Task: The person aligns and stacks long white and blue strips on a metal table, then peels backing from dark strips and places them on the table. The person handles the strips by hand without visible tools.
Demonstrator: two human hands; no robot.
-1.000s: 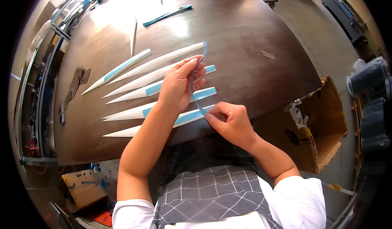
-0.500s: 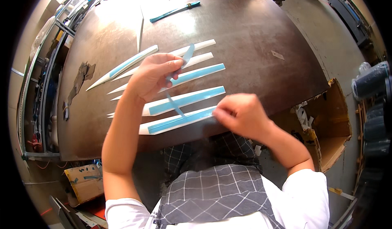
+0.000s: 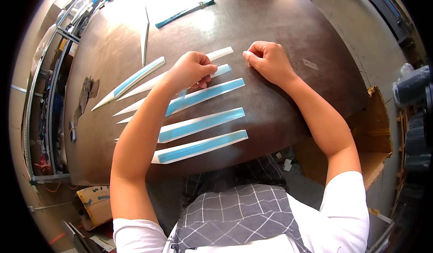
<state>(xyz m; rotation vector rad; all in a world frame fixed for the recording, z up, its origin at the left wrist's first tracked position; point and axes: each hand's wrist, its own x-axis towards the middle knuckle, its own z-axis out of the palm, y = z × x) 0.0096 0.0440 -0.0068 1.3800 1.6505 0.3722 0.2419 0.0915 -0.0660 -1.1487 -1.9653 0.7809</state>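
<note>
While your left hand (image 3: 194,70) hovers above the fan of pointed white pieces, its thumb and index finger are pressed together and a pale blue ribbon (image 3: 182,94) hangs from beneath the bent fingers, crossing over the third piece (image 3: 209,92). Your right hand (image 3: 269,61) is off to the right of the pieces, over the dark table (image 3: 288,104), its fingers curled and the thumb tip against the index finger; you cannot tell from here whether anything thin is caught between them. The first piece (image 3: 219,53), farthest from you in the row, shows a plain white end, partly hidden by your left hand. Next to it, the second piece (image 3: 130,108) carries blue film at its right end, just beside your left fingertips. Nearer you, the third piece, the fourth piece (image 3: 203,125) and the fifth piece (image 3: 203,148) each have a long blue face, and your left forearm covers part of them. Another blue-faced piece (image 3: 129,83) lies slanted at the left, and beyond the row rests a long teal strip (image 3: 184,13).
</note>
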